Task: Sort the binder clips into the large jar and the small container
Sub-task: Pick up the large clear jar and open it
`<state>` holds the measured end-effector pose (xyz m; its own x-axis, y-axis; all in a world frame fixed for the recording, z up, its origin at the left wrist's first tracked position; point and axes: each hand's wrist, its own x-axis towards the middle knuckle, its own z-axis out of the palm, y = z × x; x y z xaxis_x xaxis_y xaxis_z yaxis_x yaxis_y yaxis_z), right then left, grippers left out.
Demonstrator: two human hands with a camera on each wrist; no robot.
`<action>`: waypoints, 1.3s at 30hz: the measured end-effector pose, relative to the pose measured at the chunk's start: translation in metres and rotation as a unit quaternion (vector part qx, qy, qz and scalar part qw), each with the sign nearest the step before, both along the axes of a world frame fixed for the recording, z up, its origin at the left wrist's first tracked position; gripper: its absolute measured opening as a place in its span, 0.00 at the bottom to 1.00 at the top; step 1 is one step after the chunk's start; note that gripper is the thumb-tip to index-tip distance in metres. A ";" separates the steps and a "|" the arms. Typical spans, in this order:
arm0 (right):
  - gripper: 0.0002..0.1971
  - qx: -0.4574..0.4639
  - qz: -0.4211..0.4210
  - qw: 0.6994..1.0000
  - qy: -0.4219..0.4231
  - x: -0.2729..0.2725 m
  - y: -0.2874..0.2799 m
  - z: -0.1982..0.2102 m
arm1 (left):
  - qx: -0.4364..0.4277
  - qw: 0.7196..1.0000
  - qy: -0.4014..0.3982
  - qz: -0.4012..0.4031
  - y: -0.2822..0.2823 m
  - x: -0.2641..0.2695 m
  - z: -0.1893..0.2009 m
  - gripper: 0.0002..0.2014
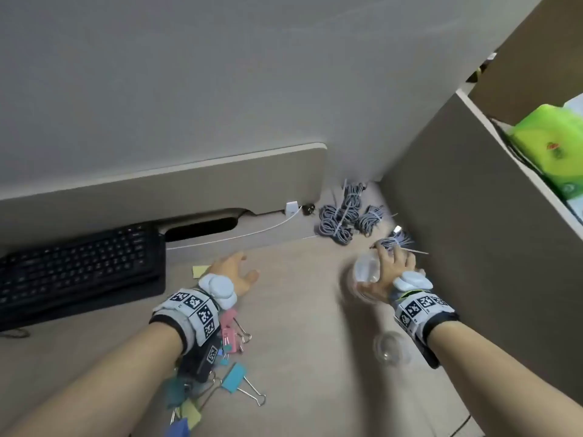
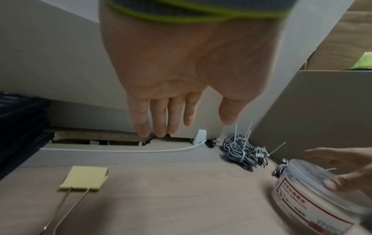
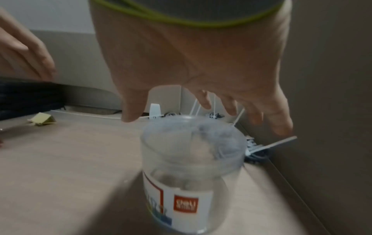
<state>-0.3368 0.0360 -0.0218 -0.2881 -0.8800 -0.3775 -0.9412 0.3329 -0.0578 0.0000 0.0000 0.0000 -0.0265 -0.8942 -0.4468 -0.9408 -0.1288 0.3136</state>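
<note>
The large clear jar (image 1: 362, 272) (image 2: 314, 190) (image 3: 187, 182), lidded with a red-and-white label, stands at the right of the desk and looks blurred. My right hand (image 1: 383, 266) (image 3: 181, 114) spreads over its lid, thumb on the rim, fingers curved round the far side. The small clear container (image 1: 391, 348) sits nearer me, beside my right wrist. My left hand (image 1: 246, 266) (image 2: 201, 124) hovers open and holds nothing, just right of a yellow binder clip (image 1: 200, 271) (image 2: 84, 178) (image 3: 43, 119). A pink clip (image 1: 228, 329), a blue clip (image 1: 233, 378) and several others lie under my left forearm.
A black keyboard (image 1: 79, 263) fills the left of the desk. Bundled grey cables (image 1: 344, 219) (image 2: 239, 152) lie in the back right corner, close behind the jar. A tall beige side panel (image 1: 473, 247) walls off the right. A white cable (image 1: 252, 234) runs along the back.
</note>
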 end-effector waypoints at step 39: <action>0.40 0.112 -0.114 0.871 -0.464 0.332 0.015 0.055 | 0.224 0.667 0.542 0.459 0.081 0.164 0.003 0.33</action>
